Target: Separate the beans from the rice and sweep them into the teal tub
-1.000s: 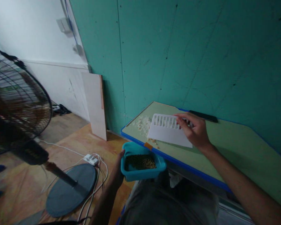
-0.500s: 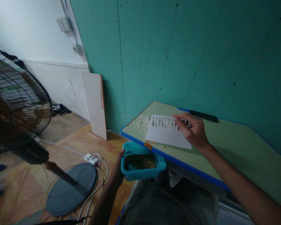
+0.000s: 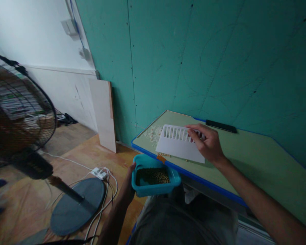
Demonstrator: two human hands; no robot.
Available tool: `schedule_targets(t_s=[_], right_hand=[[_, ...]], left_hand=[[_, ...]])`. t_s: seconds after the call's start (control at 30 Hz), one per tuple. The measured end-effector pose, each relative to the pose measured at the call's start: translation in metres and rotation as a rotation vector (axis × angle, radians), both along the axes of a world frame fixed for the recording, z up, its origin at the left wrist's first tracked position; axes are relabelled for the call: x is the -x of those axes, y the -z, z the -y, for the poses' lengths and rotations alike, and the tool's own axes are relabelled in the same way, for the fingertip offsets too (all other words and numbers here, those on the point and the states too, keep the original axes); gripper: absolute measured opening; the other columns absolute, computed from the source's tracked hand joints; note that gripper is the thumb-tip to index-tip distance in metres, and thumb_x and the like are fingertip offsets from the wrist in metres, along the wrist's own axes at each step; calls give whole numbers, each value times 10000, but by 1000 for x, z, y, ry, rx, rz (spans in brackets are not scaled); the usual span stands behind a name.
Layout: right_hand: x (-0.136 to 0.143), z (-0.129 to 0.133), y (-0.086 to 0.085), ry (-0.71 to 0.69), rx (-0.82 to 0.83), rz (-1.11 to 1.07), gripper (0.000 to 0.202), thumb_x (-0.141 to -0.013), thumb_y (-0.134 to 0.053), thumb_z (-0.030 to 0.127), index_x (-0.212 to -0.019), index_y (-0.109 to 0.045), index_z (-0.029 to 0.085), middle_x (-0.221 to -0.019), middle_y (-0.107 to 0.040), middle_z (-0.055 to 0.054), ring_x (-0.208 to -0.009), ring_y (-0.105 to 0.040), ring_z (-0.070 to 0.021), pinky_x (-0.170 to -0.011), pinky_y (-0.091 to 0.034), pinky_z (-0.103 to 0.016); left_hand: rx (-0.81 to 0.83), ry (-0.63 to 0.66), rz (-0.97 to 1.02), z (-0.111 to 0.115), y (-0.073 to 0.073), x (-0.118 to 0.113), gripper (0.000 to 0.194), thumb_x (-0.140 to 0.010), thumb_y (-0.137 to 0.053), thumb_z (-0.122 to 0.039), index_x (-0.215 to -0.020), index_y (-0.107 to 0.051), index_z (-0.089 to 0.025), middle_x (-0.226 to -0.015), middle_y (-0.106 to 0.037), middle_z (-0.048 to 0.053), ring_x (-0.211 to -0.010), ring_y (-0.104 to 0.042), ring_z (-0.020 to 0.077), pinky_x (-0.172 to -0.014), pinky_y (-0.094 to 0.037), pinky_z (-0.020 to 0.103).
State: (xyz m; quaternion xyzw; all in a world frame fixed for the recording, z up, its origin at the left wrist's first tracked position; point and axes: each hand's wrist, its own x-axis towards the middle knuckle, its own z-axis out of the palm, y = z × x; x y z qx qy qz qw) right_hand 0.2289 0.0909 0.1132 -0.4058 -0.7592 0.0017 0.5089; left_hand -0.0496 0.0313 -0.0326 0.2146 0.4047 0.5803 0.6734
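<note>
My left hand (image 3: 130, 183) grips the left side of a turquoise plastic tub (image 3: 153, 191), held beside the table's front edge. Inside lie small dark green beans (image 3: 148, 172) and, toward the right, pale yellow beans (image 3: 162, 176). My right hand (image 3: 206, 141) pinches the upper right part of a white slotted plastic panel (image 3: 178, 149), tilted over the tabletop. Several yellow beans (image 3: 165, 155) sit by the table edge under the panel, next to an orange patch (image 3: 161, 158) on the rim. White grains (image 3: 154, 134) are scattered left of the panel.
The pale green table (image 3: 255, 156) with blue edging stands against a green wall. A black phone-like slab (image 3: 220, 126) lies at its back edge. To the left are a standing fan (image 3: 78, 204), a power strip (image 3: 99, 173) with white cords, and a leaning board (image 3: 103, 115).
My right hand and the slotted panel have slid slightly left along the table's front edge. My left hand and the tub have stayed in place.
</note>
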Motion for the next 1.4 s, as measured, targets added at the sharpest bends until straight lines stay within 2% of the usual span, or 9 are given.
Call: schedule_targets(t_s=[0.1, 0.27, 0.5, 0.7, 1.07, 1.23, 1.4], right_hand=[[2, 0, 2, -21, 4, -8, 182, -952, -619, 327, -1026, -747, 221, -871, -734, -25, -695, -647, -161, -652, -495, -310], [5, 1, 3, -25, 25, -32, 183, -952, -622, 335, -1023, -748, 223, -887, -742, -28, -646, -639, -152, -620, -500, -311], [6, 3, 3, -19, 35, -56, 179, -945, -624, 334, -1013, -750, 225, -863, -737, -19, -611, -624, -142, -578, -485, -297], [7, 2, 5, -25, 37, -45, 176, -946, -625, 329, -1015, -747, 222, -864, -737, -20, -628, -631, -148, -597, -492, -302], [9, 4, 6, -39, 36, -24, 191, -959, -611, 352, -1017, -745, 229, -857, -738, -23, -660, -646, -157, -614, -503, -307], [10, 5, 6, -54, 59, -43, 199, -952, -621, 359, -1025, -748, 225, -810, -724, -20, -631, -641, -155, -595, -504, -303], [13, 7, 5, -91, 75, -65, 176, -949, -634, 331, -1023, -747, 218, -768, -703, -4, -604, -633, -141, -595, -502, -296]], left_hand=[[-1, 1, 5, 0, 1, 0, 413, -819, -725, -528, -1052, -794, -194, -923, -843, 58, -1183, -702, 300, -1130, -441, 395], [30, -52, -19, -2, 0, 0, 339, -820, -735, -508, -983, -803, -219, -836, -837, 26, -1184, -702, 293, -1165, -403, 388], [9, 52, 27, -3, 6, 1, 459, -849, -688, -546, -1086, -785, -165, -988, -840, 91, -1208, -690, 314, -1117, -459, 409], [5, 82, 26, -4, 9, 3, 558, -866, -662, -564, -1194, -745, -120, -1086, -822, 123, -1172, -709, 317, -1079, -493, 419], [25, 76, 3, -4, 8, 3, 506, -882, -638, -567, -1111, -776, -137, -931, -842, 102, -1113, -737, 308, -1066, -503, 414], [-4, 57, -3, -3, 9, 2, 497, -857, -671, -576, -1074, -790, -146, -937, -843, 94, -1098, -743, 301, -1068, -501, 395], [-4, 67, 16, -4, 11, 3, 564, -838, -687, -592, -1145, -771, -127, -979, -839, 112, -1152, -718, 320, -1079, -494, 415]])
